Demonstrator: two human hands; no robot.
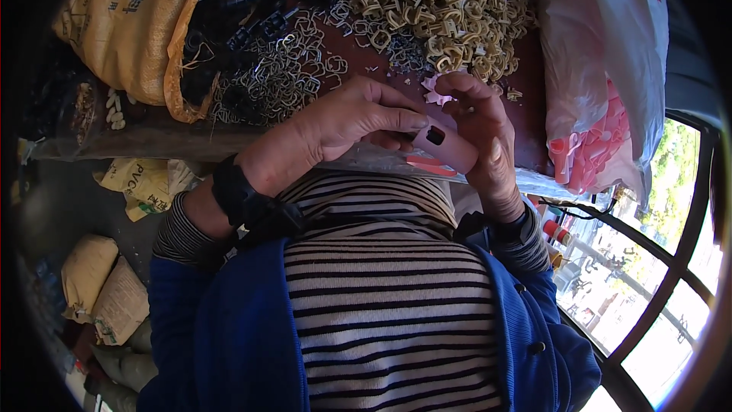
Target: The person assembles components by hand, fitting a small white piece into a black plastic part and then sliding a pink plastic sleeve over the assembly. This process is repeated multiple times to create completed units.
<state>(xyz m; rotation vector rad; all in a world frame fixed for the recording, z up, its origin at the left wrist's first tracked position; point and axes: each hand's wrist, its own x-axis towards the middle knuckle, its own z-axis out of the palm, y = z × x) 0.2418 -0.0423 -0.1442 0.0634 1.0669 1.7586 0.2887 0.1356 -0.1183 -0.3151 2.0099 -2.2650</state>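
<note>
A pale pink plastic tube-shaped piece (458, 154) with a dark oblong opening in its side is held over the table's near edge. My left hand (354, 122) is closed on its upper left end, thumb on top and fingers beneath. At the other end, the tube meets the palm side of my right hand (488, 137). The right fingers are raised, loosely curved and apart, not wrapped round the tube. Just beyond them on the table lies a small jagged pink piece (438, 90).
Beyond my hands are heaps of cream plastic clips (450, 11) and bent metal rings (267, 80). An orange woven sack (130, 27) with black parts at its mouth stands left. A whitish plastic bag (587, 38) of pink pieces stands right. Yellow sacks (88, 267) lie on the floor at left.
</note>
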